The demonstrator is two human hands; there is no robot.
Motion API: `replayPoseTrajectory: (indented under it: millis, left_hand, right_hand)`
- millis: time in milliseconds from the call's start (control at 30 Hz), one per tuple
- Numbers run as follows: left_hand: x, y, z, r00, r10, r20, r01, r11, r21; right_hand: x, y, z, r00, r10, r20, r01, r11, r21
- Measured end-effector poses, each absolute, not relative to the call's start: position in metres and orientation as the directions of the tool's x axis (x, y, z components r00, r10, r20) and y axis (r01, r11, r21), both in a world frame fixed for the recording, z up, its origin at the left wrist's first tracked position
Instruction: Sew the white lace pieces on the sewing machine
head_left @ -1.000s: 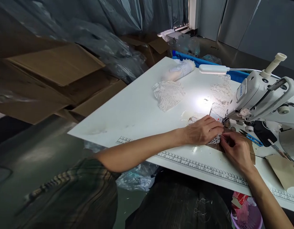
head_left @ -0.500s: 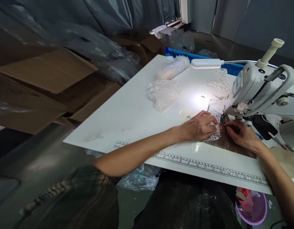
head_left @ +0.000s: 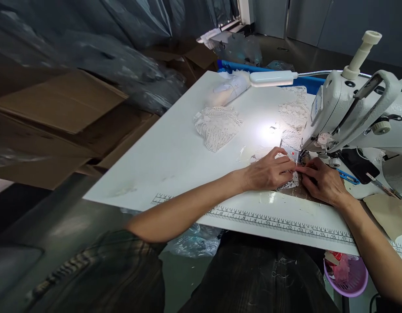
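Note:
A piece of white lace [head_left: 289, 181] lies on the sewing machine's bed, just in front of the presser foot [head_left: 302, 156]. My left hand [head_left: 272, 170] rests over it from the left, fingers bent and closed on the fabric, covering much of it. From the right, my right hand [head_left: 324, 181] reaches in with thumb and fingers pinched at the lace's edge, its fingertips touching those of my left hand. The white sewing machine [head_left: 341, 111] stands right above both hands. More lace [head_left: 294, 113] lies beyond the needle area.
A bunched lace pile [head_left: 218, 127] and a wrapped roll [head_left: 232, 89] lie on the white table [head_left: 149, 174]. A lamp [head_left: 273, 78] lights the work. Blue snips [head_left: 347, 176] and a black phone [head_left: 360, 166] are at right. Cardboard boxes [head_left: 57, 100] stand left; a purple basket [head_left: 353, 278] is below.
My right hand has moved left, bringing its fingertips against my left hand's at the lace, and uncovering more of the blue snips. My left hand stays on the lace. The view has shifted slightly.

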State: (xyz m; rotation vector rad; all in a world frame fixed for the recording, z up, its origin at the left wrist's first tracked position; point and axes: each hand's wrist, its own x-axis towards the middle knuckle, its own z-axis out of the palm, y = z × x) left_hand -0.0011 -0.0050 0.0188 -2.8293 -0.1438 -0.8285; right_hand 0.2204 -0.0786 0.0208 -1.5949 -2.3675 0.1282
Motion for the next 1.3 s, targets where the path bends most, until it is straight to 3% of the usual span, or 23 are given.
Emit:
replayPoseTrajectory:
  millis: [133,300,400,600,867,1000,1100,1300]
  left_hand:
    - [-0.001,-0.002,0.011,0.873,0.082,0.48,0.115,-0.993,-0.039]
    - [-0.004,0.003,0.002,0.865,0.108,0.49,0.086,-0.994,0.066]
    - [-0.005,0.005,-0.001,0.858,0.1,0.505,0.071,-0.995,0.076]
    - [-0.004,0.005,-0.003,0.821,0.062,0.568,0.055,-0.998,0.03]
    - [-0.005,0.004,0.0,0.872,0.074,0.483,0.068,-0.997,0.031]
    - [-0.005,0.001,0.005,0.901,0.12,0.417,0.111,-0.993,0.045]
    - [-0.005,-0.002,0.009,0.907,0.124,0.402,0.119,-0.992,0.037]
    - [-0.007,0.0,0.013,0.889,0.129,0.439,0.12,-0.992,0.049]
  right_hand:
    - [0.217,-0.08,0.022,-0.336,0.924,0.18,0.904,0.371,-0.215]
    - [0.221,-0.084,0.024,-0.309,0.929,0.204,0.863,0.364,-0.35]
    - [0.224,-0.086,0.023,-0.334,0.921,0.2,0.834,0.388,-0.391]
    - [0.224,-0.087,0.02,-0.331,0.925,0.187,0.86,0.378,-0.343]
    - [0.227,-0.089,0.032,-0.28,0.939,0.199,0.794,0.343,-0.502]
    - [0.222,-0.092,0.033,-0.365,0.907,0.208,0.784,0.421,-0.457]
    - [0.219,-0.093,0.031,-0.458,0.857,0.237,0.781,0.515,-0.353]
    - [0.216,-0.095,0.029,-0.502,0.823,0.267,0.806,0.557,-0.201]
